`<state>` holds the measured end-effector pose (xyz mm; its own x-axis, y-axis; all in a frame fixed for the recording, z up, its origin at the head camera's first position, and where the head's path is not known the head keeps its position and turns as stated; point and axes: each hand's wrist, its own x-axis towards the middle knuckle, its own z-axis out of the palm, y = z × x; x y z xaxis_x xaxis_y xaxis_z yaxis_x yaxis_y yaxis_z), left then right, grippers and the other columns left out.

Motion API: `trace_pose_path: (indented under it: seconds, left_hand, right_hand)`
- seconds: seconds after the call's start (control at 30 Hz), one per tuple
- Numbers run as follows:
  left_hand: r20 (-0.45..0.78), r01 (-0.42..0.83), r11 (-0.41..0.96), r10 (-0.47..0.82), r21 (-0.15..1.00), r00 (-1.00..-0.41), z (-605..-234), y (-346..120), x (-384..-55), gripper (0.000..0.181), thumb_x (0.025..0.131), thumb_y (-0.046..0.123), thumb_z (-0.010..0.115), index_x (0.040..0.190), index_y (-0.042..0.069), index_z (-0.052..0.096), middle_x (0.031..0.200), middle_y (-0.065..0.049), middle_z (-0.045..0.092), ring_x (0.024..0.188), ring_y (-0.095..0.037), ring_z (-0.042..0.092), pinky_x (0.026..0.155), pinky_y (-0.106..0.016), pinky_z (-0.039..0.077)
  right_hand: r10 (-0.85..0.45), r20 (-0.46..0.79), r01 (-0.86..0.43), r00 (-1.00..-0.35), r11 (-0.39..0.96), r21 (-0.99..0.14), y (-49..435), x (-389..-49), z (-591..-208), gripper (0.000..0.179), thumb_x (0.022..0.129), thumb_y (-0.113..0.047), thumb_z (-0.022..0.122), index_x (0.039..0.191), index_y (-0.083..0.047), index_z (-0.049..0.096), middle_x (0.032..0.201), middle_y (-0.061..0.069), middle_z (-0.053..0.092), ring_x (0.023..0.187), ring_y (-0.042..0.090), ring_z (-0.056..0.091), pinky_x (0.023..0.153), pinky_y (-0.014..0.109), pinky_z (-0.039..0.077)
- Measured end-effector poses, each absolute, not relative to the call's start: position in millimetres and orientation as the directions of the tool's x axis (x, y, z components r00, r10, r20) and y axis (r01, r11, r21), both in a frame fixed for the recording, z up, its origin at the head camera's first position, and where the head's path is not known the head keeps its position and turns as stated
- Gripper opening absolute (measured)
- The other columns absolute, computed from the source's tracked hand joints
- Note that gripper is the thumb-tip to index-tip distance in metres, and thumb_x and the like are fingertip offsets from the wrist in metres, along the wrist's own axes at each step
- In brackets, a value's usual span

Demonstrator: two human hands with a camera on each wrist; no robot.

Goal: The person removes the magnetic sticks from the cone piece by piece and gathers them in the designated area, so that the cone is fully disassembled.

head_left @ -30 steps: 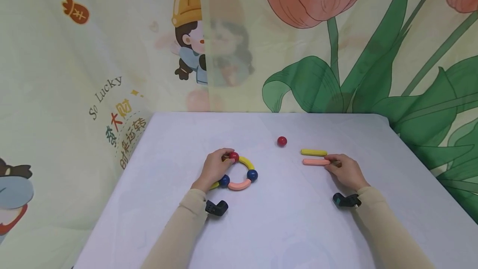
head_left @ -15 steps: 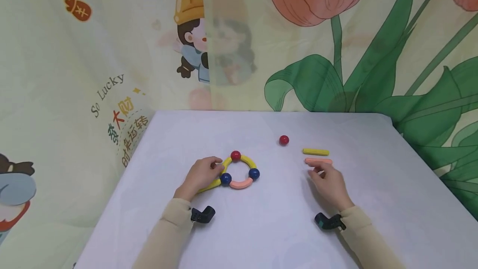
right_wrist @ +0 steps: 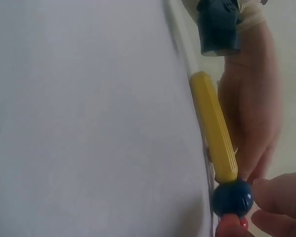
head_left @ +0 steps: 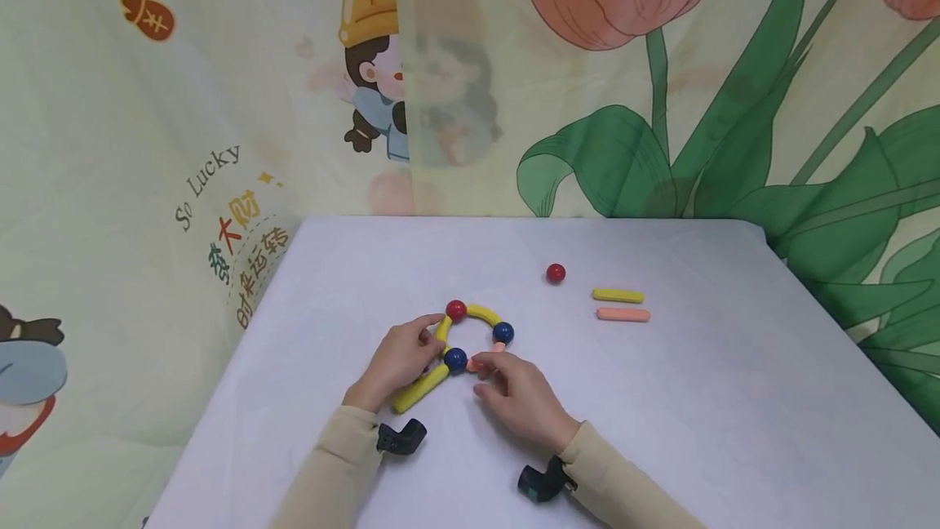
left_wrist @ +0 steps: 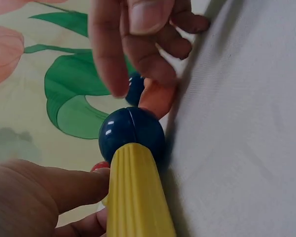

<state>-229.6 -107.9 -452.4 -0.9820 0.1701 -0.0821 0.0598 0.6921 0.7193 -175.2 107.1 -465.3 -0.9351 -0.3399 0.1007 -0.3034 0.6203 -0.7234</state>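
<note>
On the table lies a ring of magnetic pieces: a red ball (head_left: 456,311), a blue ball (head_left: 503,333) at the right, a nearer blue ball (head_left: 455,360), two curved yellow rods and a curved pink rod (head_left: 499,347). A straight yellow rod (head_left: 420,389) sticks out from the nearer blue ball toward the person. My left hand (head_left: 396,357) pinches the ring's left curved yellow rod (head_left: 443,329) between thumb and index finger. My right hand (head_left: 525,398) hovers at the pink rod, partly covering it; its thumb and fingers stand apart beside the nearer blue ball.
A loose red ball (head_left: 556,273) lies farther back on the white-covered table (head_left: 698,390). To its right are a straight yellow rod (head_left: 618,295) and a straight pink rod (head_left: 623,314). A printed curtain (head_left: 455,104) hangs behind the table.
My right hand has left the loose pink rod and moved left to the ring. My left hand let go of the red ball and shifted to the left curved yellow rod. The ring has turned slightly.
</note>
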Motion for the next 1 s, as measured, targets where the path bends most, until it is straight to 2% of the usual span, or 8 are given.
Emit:
trace_pose_path:
  seconds: [0.07,0.23,0.4,0.5,0.63,0.77,0.87,1.0]
  left_hand:
    - [-0.063,0.091,0.683,0.197,0.725,-0.978,-454,-105,-228,0.042,0.092,0.014,0.067,0.133,0.013,0.059,0.077,0.001,0.057,0.054,-0.012,0.051,0.050,-0.024,0.041]
    - [0.012,0.170,0.726,0.217,0.667,-0.976,-458,-99,-227,0.023,0.090,0.013,0.069,0.113,0.014,0.068,0.070,0.003,0.054,0.058,-0.011,0.047,0.052,-0.024,0.037]
    - [0.073,0.213,0.762,0.214,0.612,-0.974,-460,-98,-227,0.018,0.087,0.016,0.073,0.105,0.015,0.069,0.065,0.005,0.051,0.056,-0.011,0.046,0.050,-0.024,0.034]
    - [0.098,0.226,0.784,0.208,0.578,-0.973,-462,-98,-227,0.018,0.086,0.019,0.075,0.102,0.015,0.069,0.063,0.005,0.050,0.054,-0.010,0.045,0.050,-0.024,0.033]
    - [0.100,0.217,0.804,0.195,0.554,-0.976,-462,-97,-226,0.020,0.085,0.021,0.076,0.101,0.014,0.070,0.063,0.005,0.051,0.056,-0.011,0.046,0.051,-0.025,0.035]
    - [0.125,0.229,0.821,0.193,0.523,-0.973,-462,-96,-227,0.020,0.083,0.022,0.078,0.099,0.013,0.070,0.071,0.004,0.059,0.061,-0.012,0.050,0.054,-0.026,0.040]
    - [0.200,0.300,0.826,0.230,0.477,-0.952,-463,-95,-228,0.028,0.080,0.020,0.081,0.106,0.015,0.070,0.088,0.003,0.063,0.076,-0.013,0.053,0.064,-0.028,0.046]
    - [0.306,0.467,0.797,0.368,0.383,-0.878,-465,-93,-229,0.043,0.081,0.019,0.080,0.122,0.019,0.068,0.106,0.001,0.060,0.098,-0.018,0.048,0.084,-0.034,0.044]
  right_hand:
    - [-0.333,0.116,-0.308,-0.936,0.614,-0.727,99,-176,-466,0.037,0.092,-0.023,0.069,0.127,-0.015,0.061,0.112,-0.006,0.064,0.097,0.008,0.058,0.087,0.030,0.051]
    - [-0.244,0.123,-0.256,-0.962,0.642,-0.723,87,-182,-469,0.045,0.089,-0.038,0.071,0.126,-0.013,0.060,0.109,-0.001,0.060,0.096,0.013,0.056,0.087,0.035,0.050]
    - [-0.203,0.098,-0.219,-0.974,0.743,-0.632,70,-181,-470,0.084,0.078,-0.064,0.070,0.138,-0.009,0.050,0.121,0.006,0.055,0.101,0.019,0.054,0.086,0.038,0.048]
    - [-0.198,0.103,-0.221,-0.975,0.801,-0.556,64,-177,-471,0.096,0.074,-0.065,0.071,0.144,-0.007,0.043,0.118,0.008,0.053,0.091,0.018,0.051,0.075,0.031,0.046]
    - [-0.167,0.077,-0.182,-0.983,0.825,-0.535,66,-174,-468,0.083,0.076,-0.049,0.074,0.142,-0.007,0.047,0.101,0.002,0.052,0.077,0.015,0.046,0.064,0.026,0.040]
    - [-0.138,0.048,-0.143,-0.989,0.832,-0.536,81,-172,-466,0.044,0.080,-0.036,0.073,0.113,-0.009,0.063,0.084,-0.003,0.053,0.069,0.013,0.047,0.060,0.026,0.039]
    - [-0.134,0.069,-0.151,-0.989,0.842,-0.517,94,-171,-464,0.023,0.082,-0.033,0.073,0.090,-0.014,0.063,0.070,-0.005,0.050,0.060,0.012,0.046,0.054,0.025,0.037]
    - [-0.156,0.102,-0.186,-0.982,0.849,-0.494,105,-171,-463,0.020,0.082,-0.031,0.075,0.088,-0.015,0.066,0.068,-0.008,0.050,0.057,0.010,0.046,0.053,0.024,0.038]
